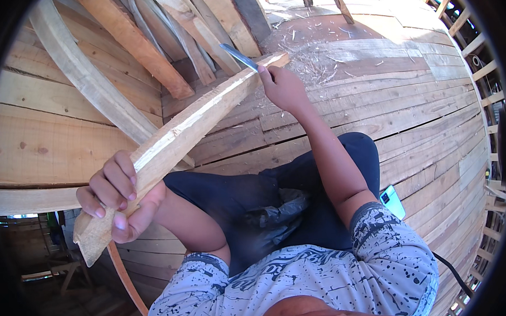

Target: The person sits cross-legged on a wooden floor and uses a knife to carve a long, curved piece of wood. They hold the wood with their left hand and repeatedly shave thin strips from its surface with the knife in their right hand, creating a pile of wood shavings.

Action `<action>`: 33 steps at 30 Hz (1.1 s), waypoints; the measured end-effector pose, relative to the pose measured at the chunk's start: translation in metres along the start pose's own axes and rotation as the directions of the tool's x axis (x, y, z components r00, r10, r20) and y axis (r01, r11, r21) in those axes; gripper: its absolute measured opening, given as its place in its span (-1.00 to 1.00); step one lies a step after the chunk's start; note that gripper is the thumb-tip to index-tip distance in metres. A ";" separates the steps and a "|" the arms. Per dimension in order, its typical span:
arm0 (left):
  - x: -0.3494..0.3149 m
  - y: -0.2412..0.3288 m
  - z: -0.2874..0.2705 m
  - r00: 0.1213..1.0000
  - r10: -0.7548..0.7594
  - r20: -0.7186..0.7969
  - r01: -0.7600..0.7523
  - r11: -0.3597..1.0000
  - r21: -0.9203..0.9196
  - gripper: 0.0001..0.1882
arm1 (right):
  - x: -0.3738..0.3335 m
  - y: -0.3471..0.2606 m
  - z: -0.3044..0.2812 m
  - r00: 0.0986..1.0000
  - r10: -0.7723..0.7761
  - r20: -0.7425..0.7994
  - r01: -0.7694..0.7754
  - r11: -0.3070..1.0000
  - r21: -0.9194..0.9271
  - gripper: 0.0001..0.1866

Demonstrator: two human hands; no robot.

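Note:
A long, rough-hewn length of pale timber (207, 112) slants across the view, from lower left up to the far middle. A bright, freshly cut strip runs along its upper side. My left hand (123, 190) is wrapped round the near end, fingers over the top and thumb beneath. At the far end, my right hand (284, 89) is closed round a knife whose handle is hidden in the fist. The knife's metal blade (238, 56) points up and to the left, close over the timber; whether it touches the wood I cannot tell.
Several boards (140, 50) lean at the far left, beside a curved grey beam (85, 69). Wood shavings (322, 72) litter the plank floor (419, 116). A phone (393, 202) lies by my right elbow. Below the left wall's edge is a dark lower space (48, 276).

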State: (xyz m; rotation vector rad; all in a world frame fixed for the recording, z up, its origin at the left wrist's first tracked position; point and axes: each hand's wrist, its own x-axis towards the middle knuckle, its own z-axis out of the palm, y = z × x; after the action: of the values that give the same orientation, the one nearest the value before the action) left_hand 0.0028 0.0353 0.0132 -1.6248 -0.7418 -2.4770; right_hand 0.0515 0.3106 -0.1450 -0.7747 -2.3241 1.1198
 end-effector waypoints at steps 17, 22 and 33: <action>0.001 0.000 -0.003 1.000 -0.002 -0.005 0.002 1.000 -0.004 -0.75 | -0.016 -0.024 0.008 0.934 0.129 0.334 -0.273 0.861 0.429 -0.36; 0.001 0.001 0.000 1.000 0.001 -0.011 -0.001 1.000 -0.013 -0.75 | -0.014 -0.031 -0.010 0.684 0.185 0.705 -0.661 0.565 0.493 -0.42; 0.002 0.001 -0.012 1.000 -0.010 -0.013 0.009 1.000 -0.025 -0.74 | 0.005 -0.004 -0.055 0.599 -0.072 0.798 -0.781 0.170 0.601 -0.41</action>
State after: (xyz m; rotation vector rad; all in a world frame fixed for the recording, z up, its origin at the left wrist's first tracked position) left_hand -0.0074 0.0292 0.0113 -1.6157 -0.7216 -2.5108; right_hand 0.0796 0.3420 -0.1095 -0.4444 -1.1233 3.1101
